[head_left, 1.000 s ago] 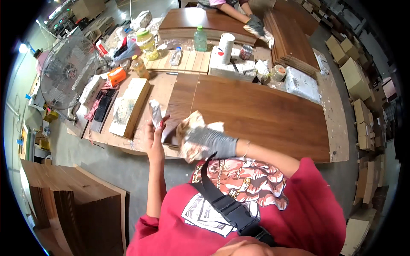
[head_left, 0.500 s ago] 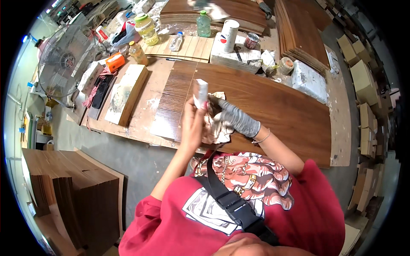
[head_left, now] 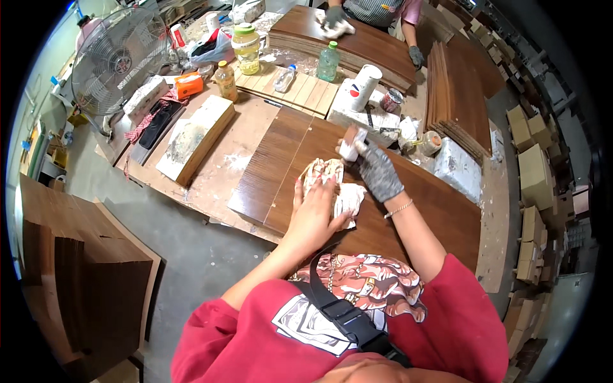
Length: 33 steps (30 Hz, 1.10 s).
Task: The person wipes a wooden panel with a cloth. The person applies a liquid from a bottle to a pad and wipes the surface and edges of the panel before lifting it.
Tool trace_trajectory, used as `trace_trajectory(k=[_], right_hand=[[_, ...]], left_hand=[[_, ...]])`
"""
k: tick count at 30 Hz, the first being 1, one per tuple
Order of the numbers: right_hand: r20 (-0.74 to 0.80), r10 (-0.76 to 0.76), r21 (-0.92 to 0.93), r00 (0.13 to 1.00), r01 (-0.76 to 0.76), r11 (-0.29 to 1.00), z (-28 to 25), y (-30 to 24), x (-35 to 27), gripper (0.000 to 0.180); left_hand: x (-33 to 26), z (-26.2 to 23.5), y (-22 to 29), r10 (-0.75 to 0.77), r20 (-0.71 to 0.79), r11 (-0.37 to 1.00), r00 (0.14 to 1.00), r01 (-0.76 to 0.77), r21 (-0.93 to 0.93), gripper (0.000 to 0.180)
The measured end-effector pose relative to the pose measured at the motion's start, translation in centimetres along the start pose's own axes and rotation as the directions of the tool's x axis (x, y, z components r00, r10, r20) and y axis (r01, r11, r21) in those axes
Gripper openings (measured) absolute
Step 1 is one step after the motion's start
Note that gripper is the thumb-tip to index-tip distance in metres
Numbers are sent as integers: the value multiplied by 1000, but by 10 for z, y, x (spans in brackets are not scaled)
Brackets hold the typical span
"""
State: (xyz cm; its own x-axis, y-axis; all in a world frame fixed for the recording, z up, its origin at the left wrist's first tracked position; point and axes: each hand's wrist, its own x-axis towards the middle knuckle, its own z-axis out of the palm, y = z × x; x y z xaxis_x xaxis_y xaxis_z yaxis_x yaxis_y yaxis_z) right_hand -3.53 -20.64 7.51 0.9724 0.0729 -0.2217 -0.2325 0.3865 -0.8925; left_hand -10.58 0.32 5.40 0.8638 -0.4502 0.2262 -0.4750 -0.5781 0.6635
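My bare left hand (head_left: 313, 207) lies with fingers apart on a crumpled cream cloth (head_left: 350, 199). This cloth rests on a dark brown wooden panel (head_left: 421, 210). Farther right, my right hand (head_left: 381, 173) wears a grey glove and grips a small white-and-brown block (head_left: 352, 145) above the panel. Its kind is not clear. A thin pale line crosses the panel's left part, and the wood there shines.
Behind the panel stand a white tube (head_left: 365, 86), a tin can (head_left: 391, 99) and a green-capped bottle (head_left: 328, 62). A wooden beam (head_left: 198, 137) and a fan (head_left: 121, 60) are at left. Across the table, a co-worker's gloved hand (head_left: 335, 24) wipes stacked panels (head_left: 357, 48).
My left hand has let go of the block and come down onto the cloth. The gloved right hand has left the cloth, taken the block and moved right. The view has shifted.
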Motion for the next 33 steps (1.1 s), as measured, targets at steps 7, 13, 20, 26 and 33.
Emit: trace_trajectory(k=[7,13,20,26,33], right_hand=[[159,-49,-874,986,164,457,-12,-24,105,49],[340,-170,-936,925,350,32,-16,-4,176,40],[380,-222,-915,898,330,-230,4,17,157,37],[425,-159,-895,891,387,-224,35,17,105,42],[433,3,-880,901,424,-215,87,21,43,45]], left_hand=[[-9,6,-7,92,43,989,995,-96,114,52],[-6,4,-5,105,3,993,994,-105,46,49],[-10,5,-8,95,-23,995,995,-95,-28,45],[-11,1,-5,77,22,997,997,-77,-12,48],[-10,2,-10,112,-31,994,993,-113,-7,41]])
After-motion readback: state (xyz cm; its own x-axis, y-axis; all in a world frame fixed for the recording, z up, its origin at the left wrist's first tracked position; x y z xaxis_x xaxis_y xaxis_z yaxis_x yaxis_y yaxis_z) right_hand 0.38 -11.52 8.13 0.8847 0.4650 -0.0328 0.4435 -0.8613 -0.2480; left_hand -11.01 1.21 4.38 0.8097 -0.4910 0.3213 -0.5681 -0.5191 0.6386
